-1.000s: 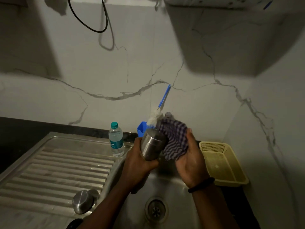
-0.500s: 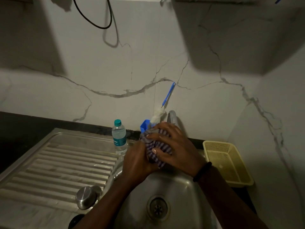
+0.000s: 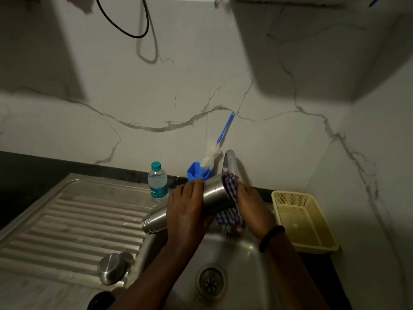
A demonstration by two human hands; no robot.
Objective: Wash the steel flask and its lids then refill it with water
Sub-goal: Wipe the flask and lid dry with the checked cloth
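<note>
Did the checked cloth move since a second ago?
Yes. The checked cloth was wrapped over the flask in front of the tap; now it sits at the flask's right end, lower and right of the tap, gripped by the right hand.

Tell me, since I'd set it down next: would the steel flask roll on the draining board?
Probably: the steel flask is a smooth cylinder, so on its side it would likely roll. Its polished surface looks slippery. The left hand wraps it firmly.

This is a home kitchen. A steel sink (image 3: 243, 260) with a ribbed draining board (image 3: 73, 222) sits in a dark surface (image 3: 26, 166) below a marble-patterned wall (image 3: 156, 97). A bottle brush (image 3: 214, 151) stands at the far edge.
</note>
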